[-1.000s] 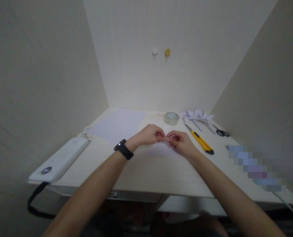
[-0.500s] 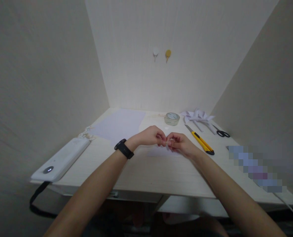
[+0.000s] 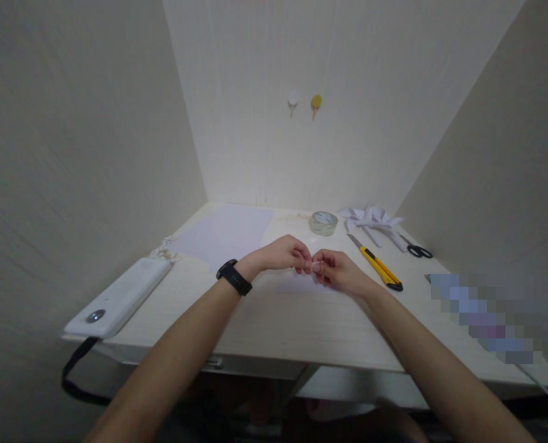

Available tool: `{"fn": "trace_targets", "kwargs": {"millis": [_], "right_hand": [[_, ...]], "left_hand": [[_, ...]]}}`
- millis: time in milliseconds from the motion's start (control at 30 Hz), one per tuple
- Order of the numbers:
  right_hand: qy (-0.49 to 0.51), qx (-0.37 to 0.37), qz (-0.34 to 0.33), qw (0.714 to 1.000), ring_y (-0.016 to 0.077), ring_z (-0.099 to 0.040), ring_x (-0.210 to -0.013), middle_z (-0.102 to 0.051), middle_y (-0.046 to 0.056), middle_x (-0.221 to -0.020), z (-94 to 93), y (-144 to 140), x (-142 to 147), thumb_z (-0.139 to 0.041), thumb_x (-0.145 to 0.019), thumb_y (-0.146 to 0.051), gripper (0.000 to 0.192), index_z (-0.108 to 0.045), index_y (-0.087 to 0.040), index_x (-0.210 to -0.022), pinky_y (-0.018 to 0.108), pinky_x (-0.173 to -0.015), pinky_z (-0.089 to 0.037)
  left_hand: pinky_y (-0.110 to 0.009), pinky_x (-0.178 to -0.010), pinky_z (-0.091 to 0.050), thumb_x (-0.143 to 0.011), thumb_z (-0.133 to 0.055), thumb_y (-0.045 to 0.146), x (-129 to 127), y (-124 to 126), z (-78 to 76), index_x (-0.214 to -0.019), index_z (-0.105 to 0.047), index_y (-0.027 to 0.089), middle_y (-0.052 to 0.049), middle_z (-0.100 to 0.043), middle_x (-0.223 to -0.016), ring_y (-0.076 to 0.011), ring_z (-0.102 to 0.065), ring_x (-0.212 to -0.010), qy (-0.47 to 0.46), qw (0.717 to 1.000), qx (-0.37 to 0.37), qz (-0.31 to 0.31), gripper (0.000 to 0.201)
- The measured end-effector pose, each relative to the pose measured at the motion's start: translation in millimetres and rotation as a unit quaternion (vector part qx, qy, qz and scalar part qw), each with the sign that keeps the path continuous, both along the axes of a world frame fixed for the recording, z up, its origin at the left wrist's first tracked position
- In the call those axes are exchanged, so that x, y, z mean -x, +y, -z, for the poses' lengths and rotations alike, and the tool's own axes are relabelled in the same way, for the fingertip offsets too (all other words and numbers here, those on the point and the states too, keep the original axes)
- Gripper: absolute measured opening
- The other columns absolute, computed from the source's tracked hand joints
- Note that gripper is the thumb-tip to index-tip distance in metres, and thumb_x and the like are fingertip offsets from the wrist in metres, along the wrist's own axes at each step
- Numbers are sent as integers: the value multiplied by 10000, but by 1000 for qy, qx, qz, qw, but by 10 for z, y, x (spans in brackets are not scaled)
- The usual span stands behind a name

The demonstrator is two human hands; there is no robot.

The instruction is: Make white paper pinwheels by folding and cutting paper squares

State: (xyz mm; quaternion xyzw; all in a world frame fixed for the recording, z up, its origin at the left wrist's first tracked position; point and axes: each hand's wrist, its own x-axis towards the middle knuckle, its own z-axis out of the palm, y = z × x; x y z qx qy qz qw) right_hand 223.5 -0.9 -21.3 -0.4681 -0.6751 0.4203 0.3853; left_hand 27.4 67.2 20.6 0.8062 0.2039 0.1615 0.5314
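Note:
My left hand (image 3: 283, 253) and my right hand (image 3: 338, 271) meet fingertip to fingertip above the middle of the pale wooden table (image 3: 274, 320). Between the pinched fingers is a small pale piece (image 3: 316, 265), too small to identify. A small white paper sheet (image 3: 297, 283) lies on the table directly under my hands. A black watch (image 3: 233, 278) sits on my left wrist.
A roll of clear tape (image 3: 322, 223), a yellow utility knife (image 3: 375, 267), folded white paper shapes (image 3: 370, 218) and black scissors (image 3: 417, 250) lie at the back right. A large white sheet (image 3: 228, 234) lies back left. A white device (image 3: 119, 298) with a black strap rests at the left edge.
My hands have stayed together over the small sheet, with the fingers shifting slightly around the tiny piece. The view has drifted a little to the left.

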Motion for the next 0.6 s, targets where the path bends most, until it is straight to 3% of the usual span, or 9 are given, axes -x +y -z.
{"fn": "trace_targets", "kwargs": {"millis": [133, 400, 467, 600], "right_hand": [[-24, -5, 34, 999, 95, -440, -448, -592, -22, -550, -56, -38, 45, -654, -797, -429, 256, -616, -176, -809, 234, -447, -310], [49, -19, 7, 999, 102, -452, -461, -573, -22, -537, -114, -44, 20, -717, -737, -494, 324, -639, -181, -773, 236, -446, -317], [81, -26, 50, 995, 110, -475, -481, -586, -8, -562, -128, -6, -55, -744, -691, -535, 371, -634, -183, -732, 239, -449, -350], [90, -69, 209, 971, 126, -500, -505, -612, 17, -613, -84, 110, -244, -741, -661, -589, 423, -613, -189, -715, 243, -435, -349]], "left_hand": [[-231, -595, -484, -726, -721, 148, 14, 23, 16, -762, -688, 111, -25, -677, -634, -110, -619, -579, 2, 1000, 7, -6, 62], [-254, -636, -489, -737, -744, 236, 61, 17, -49, -799, -666, 113, -59, -709, -728, -119, -633, -628, 2, 999, 26, 19, 158], [-254, -635, -489, -751, -735, 250, 83, 40, -61, -817, -647, 116, -70, -717, -754, -118, -632, -633, -3, 1000, 17, 1, 173], [-236, -586, -463, -819, -678, 336, 115, 119, -25, -843, -648, 116, -56, -688, -674, -110, -598, -577, 16, 996, -55, -64, 223]]}}
